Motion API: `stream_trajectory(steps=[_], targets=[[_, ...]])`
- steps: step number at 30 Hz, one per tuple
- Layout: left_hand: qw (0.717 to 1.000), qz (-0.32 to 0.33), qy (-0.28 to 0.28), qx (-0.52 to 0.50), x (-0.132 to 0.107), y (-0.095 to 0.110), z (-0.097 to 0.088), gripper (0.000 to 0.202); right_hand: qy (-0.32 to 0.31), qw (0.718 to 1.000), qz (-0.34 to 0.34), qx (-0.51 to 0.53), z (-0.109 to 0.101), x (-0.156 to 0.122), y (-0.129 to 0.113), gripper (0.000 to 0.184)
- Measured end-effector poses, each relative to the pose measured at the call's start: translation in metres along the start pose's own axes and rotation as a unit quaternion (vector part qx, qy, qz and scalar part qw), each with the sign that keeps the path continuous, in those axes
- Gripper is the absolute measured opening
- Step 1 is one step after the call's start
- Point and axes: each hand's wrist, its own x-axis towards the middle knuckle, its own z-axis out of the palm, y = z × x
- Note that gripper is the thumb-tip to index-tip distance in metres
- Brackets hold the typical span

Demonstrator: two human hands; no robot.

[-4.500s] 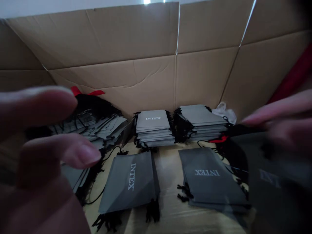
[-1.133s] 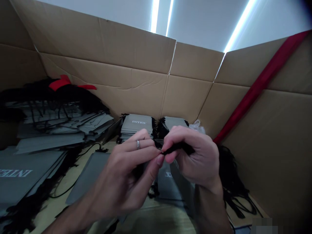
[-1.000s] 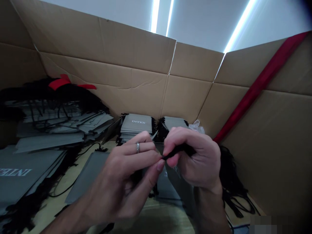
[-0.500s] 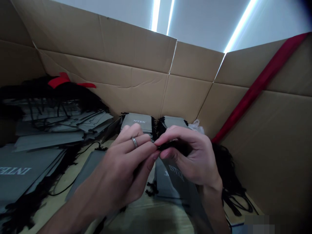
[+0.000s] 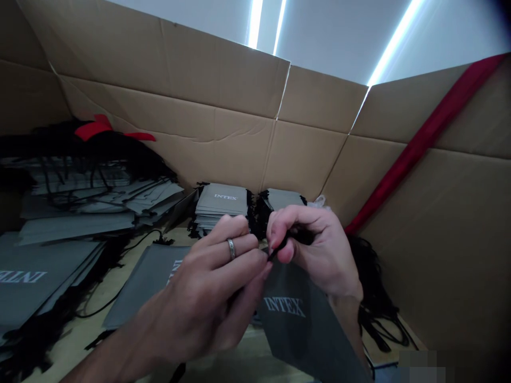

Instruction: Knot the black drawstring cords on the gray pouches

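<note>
Two bare hands meet at the middle of my feed, both working at one grey drawstring pouch (image 5: pixel 295 319) printed INTEX. The right hand (image 5: pixel 319 250) has its thumb and forefinger closed on a black drawstring cord (image 5: pixel 279 249), with the other fingers curled in. The pouch hangs below that pinch, near the centre and slanting down toward the right. The left hand (image 5: pixel 203 287), wearing a silver ring (image 5: pixel 231 249), has its fingers (image 5: pixel 243 242) nearly closed, their tips at the cord. From here I cannot tell whether they grip it or only touch it.

As far as I can judge, part of the batch looks dealt with: one squared stack of pouches (image 5: pixel 219 205) and a second stack (image 5: pixel 283 199) stand side by side at the far end, against the cardboard carton wall (image 5: pixel 215 154). Much looks undone. A loose heap of pouches (image 5: pixel 91 207) tangled with cords, topped by a red ribbon (image 5: pixel 93 127), lies far left, and flat pouches (image 5: pixel 32 282) are spread near left. A black cord tangle (image 5: pixel 375 287) lies right, below a red strap (image 5: pixel 423 143).
</note>
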Motion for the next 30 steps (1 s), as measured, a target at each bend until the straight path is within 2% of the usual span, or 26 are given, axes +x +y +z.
stream_trajectory(steps=[5, 11, 14, 21, 25, 30], targets=[[0.996, -0.036, -0.012, -0.084, 0.006, 0.002, -0.003, 0.025, -0.023, 0.999, -0.034, 0.025, 0.001, 0.002, 0.001, 0.028], [0.98, -0.142, -0.043, -0.131, 0.01, -0.009, -0.016, 0.032, 0.036, 0.997, -0.026, -0.065, -0.004, -0.001, -0.01, 0.031], [0.973, -0.174, -0.058, -0.139, 0.012, -0.012, -0.02, 0.036, 0.066, 0.991, -0.021, -0.111, -0.007, -0.005, -0.014, 0.032], [0.982, -0.156, -0.056, -0.096, 0.011, -0.014, -0.013, 0.032, 0.096, 0.979, -0.028, -0.178, 0.0, -0.007, -0.014, 0.026], [0.989, -0.136, -0.045, -0.026, 0.01, -0.015, -0.007, 0.013, 0.081, 0.976, -0.077, -0.189, 0.006, -0.005, -0.009, 0.014], [0.994, -0.073, -0.053, 0.057, 0.008, -0.018, 0.001, 0.018, 0.089, 0.959, -0.119, -0.243, 0.012, -0.005, -0.003, 0.015]])
